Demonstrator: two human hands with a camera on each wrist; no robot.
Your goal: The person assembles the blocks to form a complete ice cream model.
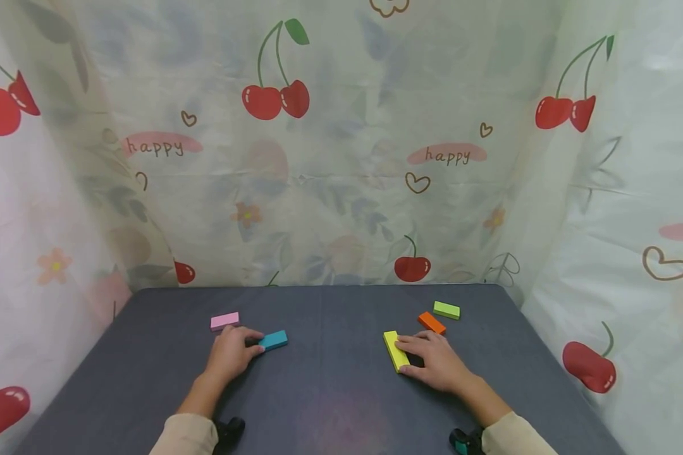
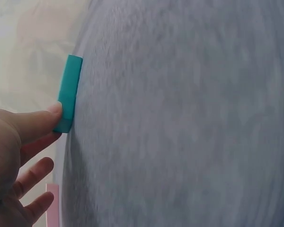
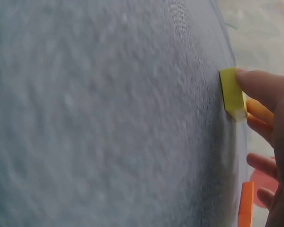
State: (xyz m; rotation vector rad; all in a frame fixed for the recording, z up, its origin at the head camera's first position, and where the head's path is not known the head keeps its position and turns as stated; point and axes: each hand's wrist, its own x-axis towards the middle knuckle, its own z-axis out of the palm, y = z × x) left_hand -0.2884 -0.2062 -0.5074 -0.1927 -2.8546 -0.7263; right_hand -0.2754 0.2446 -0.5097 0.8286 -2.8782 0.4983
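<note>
On the left of the dark table, my left hand (image 1: 230,355) pinches the near end of a blue block (image 1: 274,340) between thumb and fingers. In the left wrist view the block (image 2: 72,80) looks teal, and its other end sticks out past the thumb. Just behind that hand lies a pink block (image 1: 224,320). To the right, my right hand (image 1: 437,361) holds a yellow block (image 1: 394,349) by its side, thumb near one end and fingers farther along. The right wrist view shows the thumb on the yellow block (image 3: 232,92), other fingers spread behind it.
An orange block (image 1: 432,323) lies just beyond the right hand, and a green block (image 1: 446,309) sits farther back. The grey-blue cloth (image 1: 330,379) covers the table. Cherry-printed curtains (image 1: 341,145) rise behind it and at both sides.
</note>
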